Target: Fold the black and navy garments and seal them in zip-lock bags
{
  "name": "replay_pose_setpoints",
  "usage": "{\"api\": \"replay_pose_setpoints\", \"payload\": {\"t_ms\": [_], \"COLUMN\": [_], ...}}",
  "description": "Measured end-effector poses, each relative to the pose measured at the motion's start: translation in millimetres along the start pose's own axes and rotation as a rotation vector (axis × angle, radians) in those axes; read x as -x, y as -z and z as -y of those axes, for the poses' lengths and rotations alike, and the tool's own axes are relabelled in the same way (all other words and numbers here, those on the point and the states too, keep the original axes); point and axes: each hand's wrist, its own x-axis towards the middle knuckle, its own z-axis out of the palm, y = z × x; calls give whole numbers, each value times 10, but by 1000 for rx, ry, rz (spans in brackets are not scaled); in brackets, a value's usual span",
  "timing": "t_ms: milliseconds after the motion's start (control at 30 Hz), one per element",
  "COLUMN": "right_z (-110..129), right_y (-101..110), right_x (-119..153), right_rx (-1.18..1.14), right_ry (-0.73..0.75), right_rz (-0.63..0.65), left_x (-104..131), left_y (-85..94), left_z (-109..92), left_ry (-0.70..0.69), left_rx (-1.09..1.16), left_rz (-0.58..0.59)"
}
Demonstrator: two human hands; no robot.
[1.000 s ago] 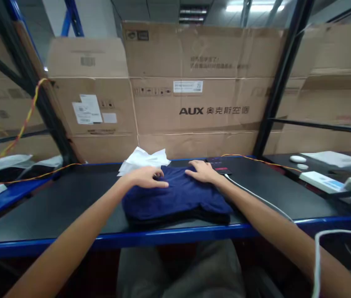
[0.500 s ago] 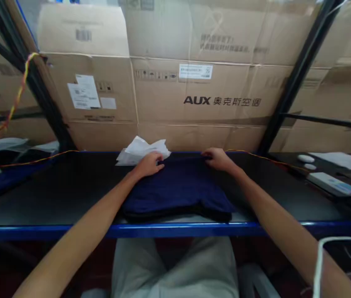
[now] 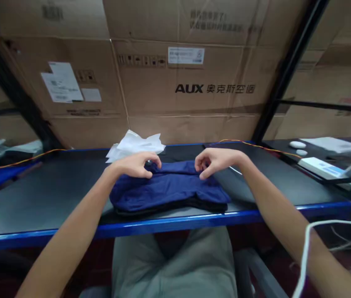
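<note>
A dark blue cloth (image 3: 169,190) with a black underside lies near the front edge of the black tabletop, its far part folded over toward me. My left hand (image 3: 136,164) is at its far left corner, thumb and fingers apart in a curved shape, with no cloth visibly between them. Over the far right corner, my right hand (image 3: 212,161) curls its fingers, the thumb apart from them; nothing shows in its grasp. Crumpled white papers (image 3: 138,142) lie just behind my left hand.
Large cardboard boxes (image 3: 150,99) stand behind the table (image 3: 54,190). A red and yellow wire runs along its back. On the right are a white box (image 3: 321,167), papers and round white objects. A white cable (image 3: 307,244) hangs in front of my right forearm.
The far part of the cloth has come toward me and is folded over. Both hands have moved nearer to me and spread slightly. The camera view has shifted.
</note>
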Motion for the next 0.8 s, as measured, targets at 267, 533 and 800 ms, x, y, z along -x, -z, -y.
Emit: {"api": "replay_pose_setpoints", "payload": {"t_ms": [267, 533, 800], "right_z": [244, 42, -246], "right_y": [-272, 39, 23], "right_x": [-67, 110, -75], "right_rx": [-47, -90, 141], "right_ry": [10, 46, -159], "right_rz": [412, 107, -58], "left_x": [34, 80, -18], "left_y": [-120, 60, -3], "left_z": [-441, -229, 99], "left_ry": [-103, -73, 230], "left_rx": [126, 231, -86], "left_rz": [394, 327, -114]}}
